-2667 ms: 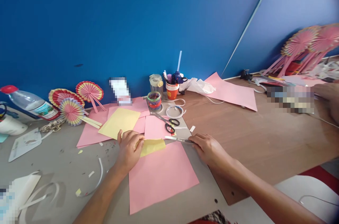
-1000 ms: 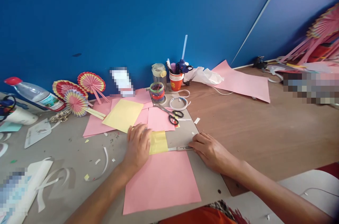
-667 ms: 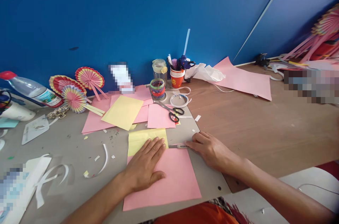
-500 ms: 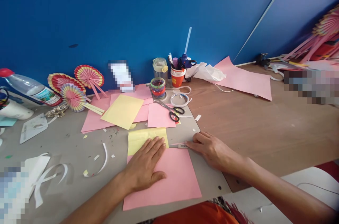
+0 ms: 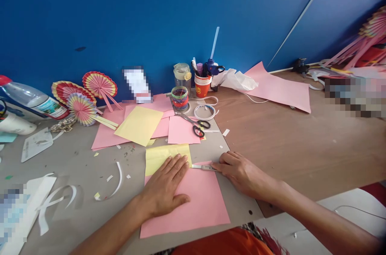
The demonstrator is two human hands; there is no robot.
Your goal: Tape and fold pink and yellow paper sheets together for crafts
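Note:
My left hand (image 5: 164,190) lies flat with fingers stretched out across a pink sheet of paper (image 5: 208,202) and the yellow paper (image 5: 167,151) at its far edge. In my right hand (image 5: 238,170), closed around its handle, is a utility knife (image 5: 208,168). Its blade points left, close to my left fingertips, along the line where pink and yellow meet. A small pink edge shows just beyond the blade. My left palm hides part of both papers.
Scissors (image 5: 198,131) rest on pink paper pieces behind the work, beside a yellow sheet (image 5: 139,125) and a tape roll (image 5: 205,112). A red paper cup (image 5: 202,86) holds tools. Folded paper fans (image 5: 99,89) and a bottle (image 5: 39,98) stand left. Paper scraps (image 5: 116,182) dot the table.
The knife has shifted slightly toward me, and more of the pink edge shows beyond its blade. My left hand stays pressed in the same place.

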